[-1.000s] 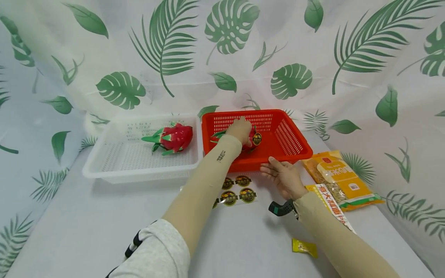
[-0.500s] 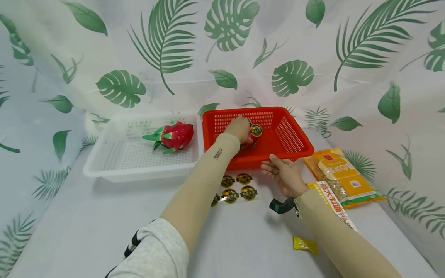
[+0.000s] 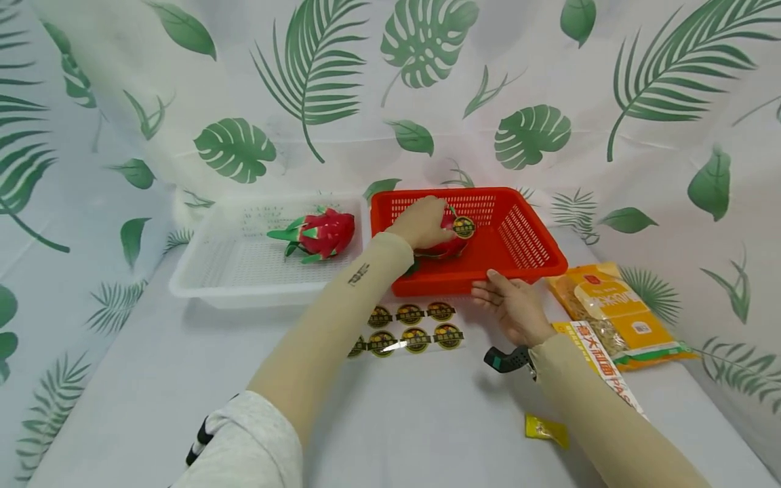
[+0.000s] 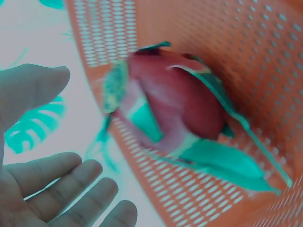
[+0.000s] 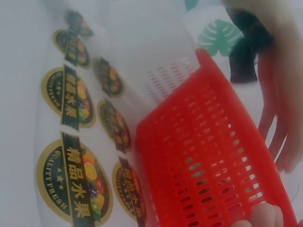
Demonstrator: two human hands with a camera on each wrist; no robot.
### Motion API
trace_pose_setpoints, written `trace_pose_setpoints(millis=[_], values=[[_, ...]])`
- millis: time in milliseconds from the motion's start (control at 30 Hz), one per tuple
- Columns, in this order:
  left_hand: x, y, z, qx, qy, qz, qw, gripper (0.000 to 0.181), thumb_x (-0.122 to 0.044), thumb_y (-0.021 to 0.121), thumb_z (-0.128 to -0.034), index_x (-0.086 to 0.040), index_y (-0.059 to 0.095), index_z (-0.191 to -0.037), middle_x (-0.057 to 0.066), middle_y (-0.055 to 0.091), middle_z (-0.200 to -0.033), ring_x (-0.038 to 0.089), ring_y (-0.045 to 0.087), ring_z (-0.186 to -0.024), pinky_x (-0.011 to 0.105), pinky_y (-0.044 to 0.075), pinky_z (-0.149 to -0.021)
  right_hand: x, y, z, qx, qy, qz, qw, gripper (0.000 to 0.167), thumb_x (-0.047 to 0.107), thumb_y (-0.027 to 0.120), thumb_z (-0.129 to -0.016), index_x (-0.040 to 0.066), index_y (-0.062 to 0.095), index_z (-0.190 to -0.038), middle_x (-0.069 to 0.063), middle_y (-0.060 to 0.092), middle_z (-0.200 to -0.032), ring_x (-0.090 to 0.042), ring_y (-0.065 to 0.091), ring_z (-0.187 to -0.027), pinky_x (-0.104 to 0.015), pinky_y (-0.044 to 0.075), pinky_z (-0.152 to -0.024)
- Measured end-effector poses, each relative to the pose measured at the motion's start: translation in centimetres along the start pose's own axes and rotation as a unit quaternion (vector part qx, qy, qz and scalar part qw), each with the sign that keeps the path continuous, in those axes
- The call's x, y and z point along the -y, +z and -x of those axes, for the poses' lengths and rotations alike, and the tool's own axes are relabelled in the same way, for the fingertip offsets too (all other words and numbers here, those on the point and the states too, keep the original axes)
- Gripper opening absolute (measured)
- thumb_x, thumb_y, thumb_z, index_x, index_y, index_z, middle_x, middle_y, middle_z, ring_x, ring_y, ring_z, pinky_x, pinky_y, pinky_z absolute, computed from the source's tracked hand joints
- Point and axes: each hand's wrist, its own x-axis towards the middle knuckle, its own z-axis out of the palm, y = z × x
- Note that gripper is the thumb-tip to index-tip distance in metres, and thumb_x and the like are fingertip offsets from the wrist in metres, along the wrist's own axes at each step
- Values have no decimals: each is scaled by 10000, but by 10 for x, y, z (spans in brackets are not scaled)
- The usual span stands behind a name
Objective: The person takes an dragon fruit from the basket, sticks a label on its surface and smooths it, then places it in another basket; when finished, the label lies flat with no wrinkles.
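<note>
A dragon fruit (image 3: 447,240), red with green scales, lies in the red basket (image 3: 509,274). It bears a round dark sticker (image 3: 464,228) with gold lettering. My left hand (image 3: 424,220) is over this basket beside the fruit. In the left wrist view its fingers (image 4: 102,189) are spread and apart from the dragon fruit (image 4: 175,99). At the basket's front rim my right hand (image 3: 512,305) rests with loosely extended fingers, the thumb near the rim. Another dragon fruit (image 3: 326,234) lies in the white basket (image 3: 238,291).
A sheet of round fruit stickers (image 3: 411,337) lies in front of the baskets. To the right are an orange food bag (image 3: 616,318) and a white-and-yellow pasta packet (image 3: 601,362). A small yellow packet (image 3: 546,430) lies near my right forearm.
The stickered dragon fruit has shifted a little in the red basket, and my left hand's fingers have come off it. My right hand stays at the rim. The head view has turned slightly left.
</note>
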Motion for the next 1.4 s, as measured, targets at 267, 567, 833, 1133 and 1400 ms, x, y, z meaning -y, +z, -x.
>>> trace_pose_setpoints(millis=[267,567,833,1133,1400], values=[[11,-28,47,-486,349,581,9965,581,-393,669,-1008,-110,529,-1496,31,621,-1471,165,580,-1322,335,459,-1180,3,1,-1,87,151,-104,9998,232,384,560,-1066,174,656,-1077,65,797,-894,-99,773,-854,-201,606,-866],[31,-17,123,-1150,744,1792,9742,389,-191,639,-1013,-100,635,-1391,39,670,-1410,193,639,-1278,347,532,-1099,-3,7,-1,285,296,96,9991,266,417,578,-1052,178,635,-1155,60,802,-927,-109,778,-879,-223,614,-867],[61,21,194,-1730,883,2191,9562,340,-38,576,-963,-57,684,-1285,76,725,-1291,228,676,-1114,385,600,-940,-10,15,4,780,-16,915,9927,337,404,557,-1070,110,661,-1196,58,777,-967,-102,741,-878,-234,617,-855],[120,57,244,-2334,-377,2606,9361,223,-81,637,-997,-104,728,-1199,51,764,-1179,179,712,-1058,324,608,-884,-2,34,8,1110,-428,1269,9848,271,412,617,-1036,162,706,-1091,57,770,-950,-102,731,-859,-243,620,-850],[159,60,261,-2480,-1832,4206,8533,330,-282,572,-1082,-37,701,-1263,168,734,-1249,287,713,-1112,296,613,-909,8,43,1,705,-1473,3359,9276,516,449,638,-1022,8,633,-1291,-10,776,-995,-168,741,-871,-255,617,-825]])
